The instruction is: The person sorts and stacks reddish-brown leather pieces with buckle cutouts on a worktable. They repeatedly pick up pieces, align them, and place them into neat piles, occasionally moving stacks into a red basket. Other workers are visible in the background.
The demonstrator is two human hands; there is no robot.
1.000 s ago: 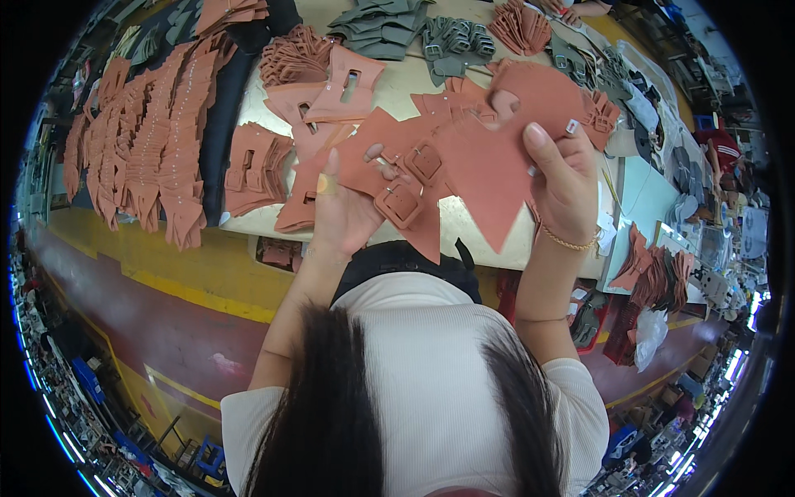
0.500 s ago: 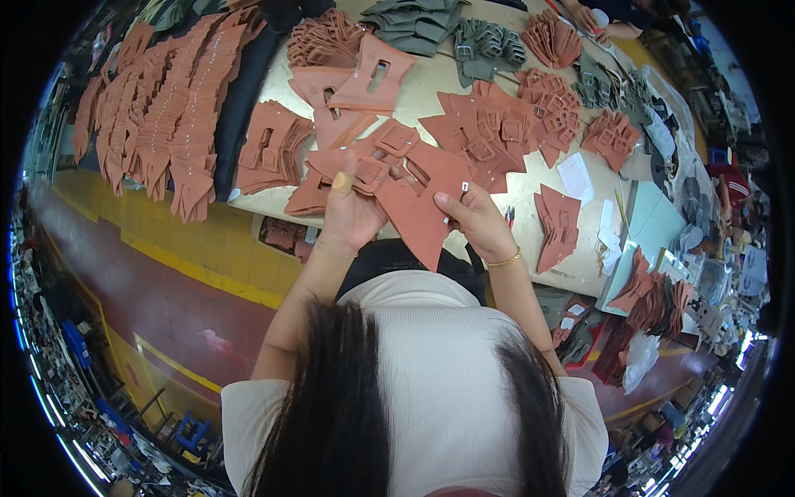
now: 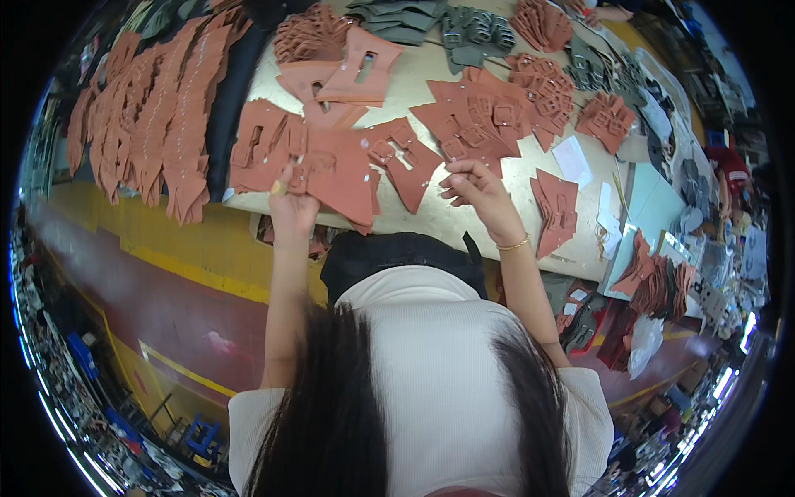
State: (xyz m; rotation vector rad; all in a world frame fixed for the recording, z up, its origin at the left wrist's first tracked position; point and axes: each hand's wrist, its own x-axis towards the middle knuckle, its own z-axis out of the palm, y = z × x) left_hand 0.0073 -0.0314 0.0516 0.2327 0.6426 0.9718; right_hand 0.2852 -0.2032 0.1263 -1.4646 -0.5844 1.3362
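My left hand [image 3: 293,209] is closed on a reddish-brown leather piece [image 3: 344,184], slightly blurred, at the table's near edge. Under and beside it lies a stack of similar leather pieces [image 3: 255,149]. To the right, my right hand [image 3: 484,197] is empty, its fingers loosely bent and apart, above the tabletop. Between the hands rests a leather piece with a covered buckle [image 3: 407,170], its narrow slot showing. Just beyond my right hand is an overlapping pile of buckled leather pieces [image 3: 476,120].
Long rows of leather pieces [image 3: 157,116] hang over the left side. Across the table [image 3: 505,240] lie dark green buckled pieces [image 3: 476,37], more reddish-brown pieces [image 3: 559,211] and a white paper [image 3: 573,161]. A person's arm [image 3: 611,13] shows at the far edge.
My left hand has moved left with the leather piece. My right hand has let go of it and stands apart, slightly to the right. The buckled piece on the table is now uncovered.
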